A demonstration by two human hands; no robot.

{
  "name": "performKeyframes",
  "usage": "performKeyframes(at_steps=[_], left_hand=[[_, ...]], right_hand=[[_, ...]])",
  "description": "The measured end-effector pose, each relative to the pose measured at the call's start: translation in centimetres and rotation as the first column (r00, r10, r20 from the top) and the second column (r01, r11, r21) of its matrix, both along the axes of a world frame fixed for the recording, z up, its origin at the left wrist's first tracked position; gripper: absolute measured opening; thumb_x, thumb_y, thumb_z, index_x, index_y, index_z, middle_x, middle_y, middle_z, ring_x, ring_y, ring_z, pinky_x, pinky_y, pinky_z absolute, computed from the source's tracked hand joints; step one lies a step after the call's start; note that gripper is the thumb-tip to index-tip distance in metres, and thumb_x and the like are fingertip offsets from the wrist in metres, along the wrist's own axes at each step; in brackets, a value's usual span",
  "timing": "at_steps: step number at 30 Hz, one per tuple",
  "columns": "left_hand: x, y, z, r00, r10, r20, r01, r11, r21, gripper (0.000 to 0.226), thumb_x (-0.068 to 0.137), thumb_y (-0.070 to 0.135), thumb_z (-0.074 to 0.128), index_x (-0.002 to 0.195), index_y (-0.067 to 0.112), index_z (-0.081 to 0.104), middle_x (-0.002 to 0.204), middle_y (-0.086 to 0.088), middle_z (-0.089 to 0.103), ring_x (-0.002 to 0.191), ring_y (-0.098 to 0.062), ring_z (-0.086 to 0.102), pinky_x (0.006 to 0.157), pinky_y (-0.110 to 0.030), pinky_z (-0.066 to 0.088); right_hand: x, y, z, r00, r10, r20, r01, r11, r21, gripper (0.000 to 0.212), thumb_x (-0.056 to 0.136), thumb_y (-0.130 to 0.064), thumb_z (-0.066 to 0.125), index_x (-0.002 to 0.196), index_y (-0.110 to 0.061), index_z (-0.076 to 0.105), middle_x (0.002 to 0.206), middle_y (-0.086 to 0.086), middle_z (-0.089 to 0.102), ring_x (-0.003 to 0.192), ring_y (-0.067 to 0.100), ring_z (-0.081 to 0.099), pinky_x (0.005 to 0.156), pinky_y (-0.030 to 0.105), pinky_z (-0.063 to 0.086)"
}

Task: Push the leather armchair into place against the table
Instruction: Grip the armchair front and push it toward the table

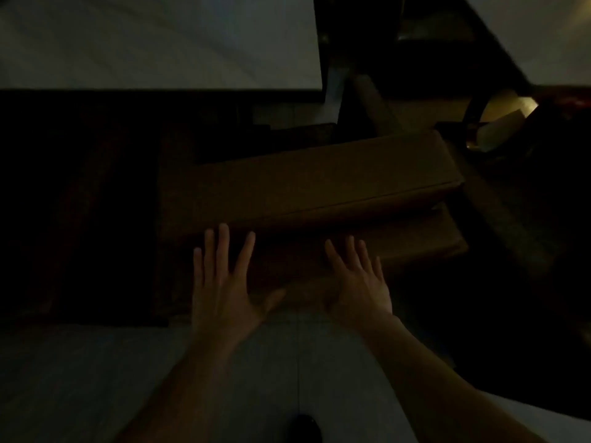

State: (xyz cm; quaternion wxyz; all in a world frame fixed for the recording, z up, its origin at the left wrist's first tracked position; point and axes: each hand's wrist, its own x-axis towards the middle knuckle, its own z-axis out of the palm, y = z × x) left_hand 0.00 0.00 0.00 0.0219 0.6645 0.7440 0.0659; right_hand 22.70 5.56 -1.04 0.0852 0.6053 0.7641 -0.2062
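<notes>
pale floor, dark shoe

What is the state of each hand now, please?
Left hand: open, fingers spread, at the back of the leather armchair.
Right hand: open, holding nothing, also there.

We see the armchair in front of our left hand and right hand, the table beyond it to the left.
</notes>
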Motion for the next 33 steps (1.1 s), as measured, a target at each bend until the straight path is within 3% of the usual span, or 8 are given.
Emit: performKeyframes(at_steps=[7,13,16,21,28,33], left_hand=[[0.5,-0.9,-5.5,1.0,0.027,-0.002,-0.027,0.994,-0.11,0.112,0.067,0.097,0.025,0.155,0.031,0.0,0.163,-0.01,-0.007,0.148,-0.029,-0.011,0.119,-0.054,0.004],[0.1,0.3,-6.8,0.999,0.039,0.014,-0.037,0.989,-0.142,0.103,0.076,0.087,0.031,0.155,0.031,-0.005,0.163,-0.005,-0.006,0.148,-0.025,-0.015,0.12,-0.05,0.002],[0.1,0.2,-7.3,0.999,0.052,0.014,-0.05,0.991,-0.121,0.09,0.085,0.074,0.039,0.155,0.031,0.002,0.164,-0.004,0.001,0.149,-0.027,-0.009,0.12,-0.05,0.006],[-0.1,0.3,-7.4,0.996,0.078,0.039,-0.077,0.997,-0.018,0.069,0.092,0.048,0.054,0.152,0.029,0.027,0.157,-0.006,0.029,0.146,-0.029,0.015,0.115,-0.051,0.026],[-0.8,0.1,-6.8,0.998,0.063,0.006,-0.063,0.994,-0.085,0.065,0.093,0.051,0.049,0.151,0.033,0.025,0.156,-0.002,0.03,0.144,-0.028,0.019,0.111,-0.047,0.028],[-2.0,-1.5,-7.2,0.999,0.054,0.002,-0.054,0.997,-0.052,0.066,0.091,0.05,0.055,0.149,0.032,0.03,0.152,-0.003,0.036,0.141,-0.029,0.025,0.106,-0.049,0.031]], right_hand=[[0.6,1.0,-2.8,0.999,0.028,0.045,-0.031,0.998,0.061,0.12,0.078,-0.07,0.064,0.151,-0.038,-0.025,0.161,0.01,-0.028,0.147,0.031,-0.027,0.123,0.055,0.0],[1.5,3.2,-3.7,0.996,0.026,0.086,-0.038,0.99,0.137,0.116,0.082,-0.065,0.063,0.15,-0.037,-0.026,0.161,0.014,-0.028,0.146,0.034,-0.03,0.122,0.055,-0.001],[1.5,3.4,-4.1,0.998,0.019,0.063,-0.028,0.989,0.148,0.103,0.086,-0.07,0.051,0.154,-0.035,-0.017,0.163,0.014,-0.022,0.148,0.034,-0.026,0.123,0.054,-0.002],[1.1,3.0,-4.9,0.998,-0.02,0.058,0.008,0.979,0.202,0.093,0.086,-0.081,0.03,0.157,-0.034,-0.007,0.165,0.014,-0.013,0.15,0.034,-0.018,0.123,0.055,-0.001],[0.8,2.1,-5.2,0.997,-0.024,0.074,0.008,0.975,0.22,0.093,0.085,-0.081,0.028,0.157,-0.032,-0.005,0.165,0.016,-0.009,0.15,0.035,-0.016,0.122,0.056,0.002],[-0.3,-0.1,-5.6,0.998,-0.049,0.027,0.041,0.967,0.25,0.093,0.083,-0.082,0.027,0.158,-0.032,0.003,0.166,0.016,-0.005,0.151,0.035,-0.012,0.122,0.058,0.004]])
